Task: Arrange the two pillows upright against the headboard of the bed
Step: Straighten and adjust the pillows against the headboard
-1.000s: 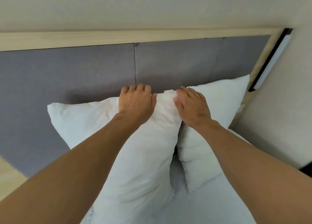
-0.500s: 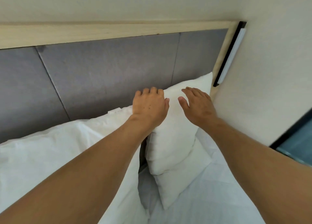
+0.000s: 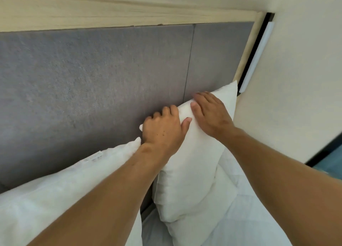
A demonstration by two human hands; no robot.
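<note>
both hands on the right pillow's top edge

both hands were at the top of the right pillow (image 3: 187, 173). the left hand (image 3: 162, 131) was closed on its upper left corner, fingers curled over the back of the edge and thumb pressed on the front. the right hand (image 3: 210, 113) lay open and flat on the top edge, fingers spread, gripping nothing. this pillow stood upright, its top leaning against the grey padded headboard (image 3: 92, 88), just beside the headboard's right end. the left pillow (image 3: 55, 199) also leaned on the headboard, lower in view, its top right corner touching the left wrist and partly covered by the left forearm. a dark gap showed between the two pillows low down. both stood on the white bed sheet (image 3: 246, 218). a pale wooden frame (image 3: 111, 12) ran above the padding, and a white strip in a black holder (image 3: 259, 53) sat on the wall to its right.
</note>
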